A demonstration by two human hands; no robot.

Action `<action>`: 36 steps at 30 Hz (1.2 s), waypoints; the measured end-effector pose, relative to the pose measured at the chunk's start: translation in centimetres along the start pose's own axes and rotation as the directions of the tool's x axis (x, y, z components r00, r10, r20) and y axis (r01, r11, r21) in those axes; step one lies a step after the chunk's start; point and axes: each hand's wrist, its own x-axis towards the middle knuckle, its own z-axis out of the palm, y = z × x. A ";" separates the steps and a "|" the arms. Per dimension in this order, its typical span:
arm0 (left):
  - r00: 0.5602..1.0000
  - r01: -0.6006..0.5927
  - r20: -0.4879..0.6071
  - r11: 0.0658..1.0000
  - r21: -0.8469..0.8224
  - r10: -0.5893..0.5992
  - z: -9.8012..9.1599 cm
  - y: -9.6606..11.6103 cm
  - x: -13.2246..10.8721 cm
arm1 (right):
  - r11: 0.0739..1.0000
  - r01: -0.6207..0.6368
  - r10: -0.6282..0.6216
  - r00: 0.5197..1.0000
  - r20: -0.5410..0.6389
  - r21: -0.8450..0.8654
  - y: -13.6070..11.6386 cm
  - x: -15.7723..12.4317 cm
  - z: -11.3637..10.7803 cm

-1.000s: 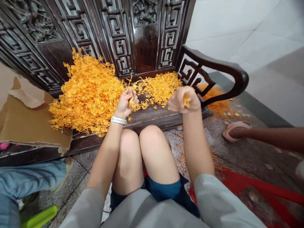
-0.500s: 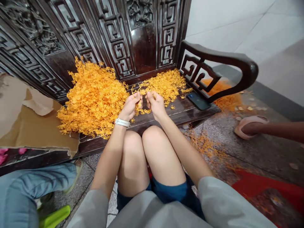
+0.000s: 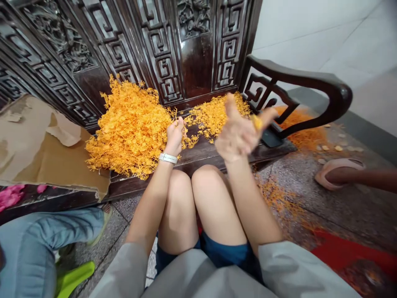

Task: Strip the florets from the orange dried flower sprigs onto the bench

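My left hand (image 3: 175, 135), with a pale watch band at the wrist, is closed on an orange plastic flower sprig (image 3: 190, 141) whose ends stick out around the fingers. It is at the right side of a tall heap of tangled orange plastic flower sprigs (image 3: 130, 128). My right hand (image 3: 237, 138) is raised and blurred, thumb and forefinger stretched apart. A small orange piece (image 3: 257, 122) shows by its forefinger; whether it touches the finger is unclear. Behind that hand lies a lower pile of loose orange flower pieces (image 3: 211, 114), partly covered.
The dark carved wooden bench (image 3: 198, 159) has a curved armrest (image 3: 310, 80) at right, with a phone (image 3: 271, 140) beside it. Cardboard (image 3: 71, 155) leans at left. Orange scraps (image 3: 279, 194) litter the floor. Other people's legs show: jeans (image 3: 62, 227) and a pink shoe (image 3: 335, 171).
My right hand has left the left one, swung right and up, and its fingers have spread. The left hand keeps the sprig. The whole view has shifted slightly.
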 end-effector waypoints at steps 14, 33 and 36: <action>0.906 -0.423 0.145 0.860 0.284 0.398 -0.7 1.0 -0.5 | 0.621 -0.023 0.363 0.895 -0.261 0.784 3.2 1.7 7.2; 0.973 0.167 0.207 0.933 -0.319 -0.103 -0.2 4.5 -2.0 | 0.769 0.149 0.424 0.609 -0.670 0.622 7.2 -0.3 4.9; 0.965 0.211 0.213 0.940 -0.268 -0.156 0.2 4.8 -2.3 | 0.878 0.060 0.292 0.720 -0.629 0.476 8.2 -0.8 5.8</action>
